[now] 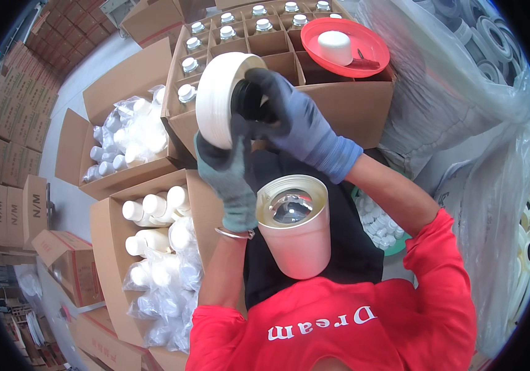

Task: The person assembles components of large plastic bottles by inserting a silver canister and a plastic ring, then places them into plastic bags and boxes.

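Observation:
My left hand [225,171], in a grey-green glove with a dark palm, grips a wide white round plastic lid [214,99] from below, tilted on edge. At the lid's inner side, my right hand [292,111], in a blue glove with dark fingers, closes around a black round fitting [245,99]; whether the fitting is fixed to the lid is hidden by the fingers. Below both hands, an open white plastic tub [295,241] rests in my lap on dark cloth. A shiny, clear rounded object [291,206] shows inside its threaded mouth.
Ahead stands a divided carton [339,111] of white-capped bottles [187,92]. A red dish [309,35] on it holds a white cap [334,46]. Cartons of white bottles [156,204] flank my left; a green basin [397,250] of small white caps and plastic sacks [432,92] stand right.

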Demonstrator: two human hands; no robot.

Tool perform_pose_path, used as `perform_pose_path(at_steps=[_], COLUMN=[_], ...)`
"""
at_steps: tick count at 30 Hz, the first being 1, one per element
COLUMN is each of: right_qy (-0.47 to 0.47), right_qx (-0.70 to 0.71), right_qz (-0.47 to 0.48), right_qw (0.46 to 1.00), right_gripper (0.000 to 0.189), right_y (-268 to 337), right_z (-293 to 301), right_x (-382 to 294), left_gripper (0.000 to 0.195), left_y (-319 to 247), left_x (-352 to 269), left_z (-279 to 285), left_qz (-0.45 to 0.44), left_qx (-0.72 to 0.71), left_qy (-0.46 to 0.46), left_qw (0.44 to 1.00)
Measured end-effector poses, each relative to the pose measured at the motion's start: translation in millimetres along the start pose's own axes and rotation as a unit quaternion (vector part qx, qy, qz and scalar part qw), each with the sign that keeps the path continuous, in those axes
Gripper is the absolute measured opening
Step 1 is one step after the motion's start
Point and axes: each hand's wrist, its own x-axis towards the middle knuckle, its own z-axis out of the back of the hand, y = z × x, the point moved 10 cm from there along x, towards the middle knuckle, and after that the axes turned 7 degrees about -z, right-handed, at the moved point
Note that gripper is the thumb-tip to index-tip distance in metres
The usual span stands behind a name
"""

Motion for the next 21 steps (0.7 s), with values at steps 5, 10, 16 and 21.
perform_pose_path(at_steps=[5,10,16,21], right_qy=[0.110,0.122,0.150,0.391], right_qx=[0.515,-0.075,-0.361,-0.084], right_qz=[-0.277,-0.299,-0.090,0.138], right_qw=[0.804,0.944,0.916,0.906], right_gripper=[0.046,0.046,0.046,0.027], right_y=[-40.0,-143.5,-145.3,-38.4], right_z=[-37.6,-6.8,-62.2,-69.6], right_x=[-6.8,71.5,124.5,40.1], left_gripper=[0.071,0.044,0.058,0.082], left_y=[-42.0,9.3,22.0,38.5], left_x=[-0.9,-3.3,-103.6,-108.9], left_z=[-25.2,-14.0,-49.5,-25.5], left_qz=[-0.280,-0.069,0.060,0.030], left_qx=[0.239,0.264,0.198,0.239], left_qy=[0.201,0.345,0.688,0.779], left_qw=[0.908,0.898,0.695,0.579])
